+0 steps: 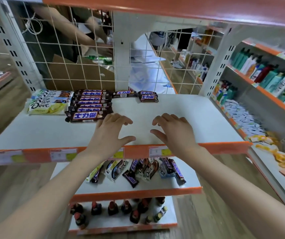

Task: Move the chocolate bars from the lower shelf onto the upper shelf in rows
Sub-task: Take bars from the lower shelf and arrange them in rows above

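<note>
From my head camera, I look down at a white upper shelf [181,118] with an orange front edge. My left hand [111,129] and my right hand [171,130] hover just above its bare middle, fingers spread and relaxed, holding nothing. At the back left of this shelf lies a row of pale Dove bars [49,103], and touching it on the right a row of brown Snickers bars [90,106]. Further right along the back edge sit one single bar [124,94] and a small stack of bars [147,96]. Below, on the lower shelf [155,185], a loose heap of mixed chocolate bars [138,169] lies under the upper shelf's front edge. Beneath that, dark bottles [112,208] stand on a bottom shelf.
</note>
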Demonstrator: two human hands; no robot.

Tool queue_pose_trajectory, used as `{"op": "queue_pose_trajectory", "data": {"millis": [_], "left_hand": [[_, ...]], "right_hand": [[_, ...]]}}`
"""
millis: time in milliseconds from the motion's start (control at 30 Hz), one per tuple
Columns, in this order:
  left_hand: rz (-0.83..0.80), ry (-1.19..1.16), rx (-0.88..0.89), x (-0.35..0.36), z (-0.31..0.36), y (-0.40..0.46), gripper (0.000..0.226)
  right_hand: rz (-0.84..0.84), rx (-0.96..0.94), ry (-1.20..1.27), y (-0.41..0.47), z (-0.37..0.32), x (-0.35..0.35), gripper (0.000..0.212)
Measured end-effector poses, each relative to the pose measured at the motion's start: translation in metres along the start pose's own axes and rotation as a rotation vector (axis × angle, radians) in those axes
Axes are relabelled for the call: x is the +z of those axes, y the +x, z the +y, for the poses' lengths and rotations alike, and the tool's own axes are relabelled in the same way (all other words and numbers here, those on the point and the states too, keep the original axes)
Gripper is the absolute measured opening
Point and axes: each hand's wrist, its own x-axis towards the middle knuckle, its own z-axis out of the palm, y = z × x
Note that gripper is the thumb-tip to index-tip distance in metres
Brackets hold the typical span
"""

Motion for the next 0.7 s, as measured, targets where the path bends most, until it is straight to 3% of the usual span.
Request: {"op": "queue_pose_trajectory", "data": {"millis": [700], "left_hand": [[-0.155,-0.048,0.074,0.068,0.065,-0.058,0.036]], "right_hand": [[-0.021,0.093,0.05,-0.117,0.017,0.009,0.017]]}}
